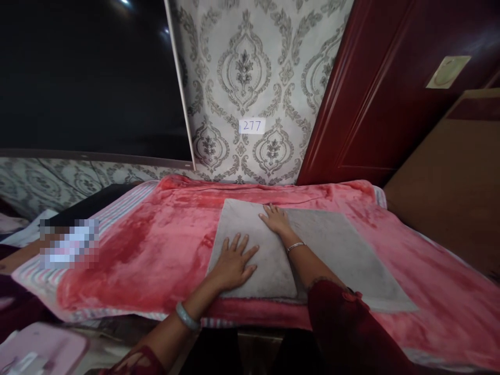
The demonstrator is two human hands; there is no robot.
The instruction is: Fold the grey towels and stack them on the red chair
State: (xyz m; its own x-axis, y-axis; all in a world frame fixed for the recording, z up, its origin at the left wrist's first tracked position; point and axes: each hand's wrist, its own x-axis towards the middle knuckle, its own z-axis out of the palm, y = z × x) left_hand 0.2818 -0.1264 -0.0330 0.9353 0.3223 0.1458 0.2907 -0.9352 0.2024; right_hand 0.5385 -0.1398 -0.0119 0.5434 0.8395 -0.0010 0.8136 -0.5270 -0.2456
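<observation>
A grey towel lies spread on a red plush blanket, its left part folded over into a double layer. My left hand rests flat on the near left corner of that folded part, fingers spread. Farther back, my right hand presses flat on the towel's folded edge near the far side, fingers stretched out. Neither hand holds anything. Each wrist wears a bangle.
The blanket covers a table against a patterned wall with a small label reading 277. A dark screen hangs at the left, a red door at the right. A pink box sits at the near left.
</observation>
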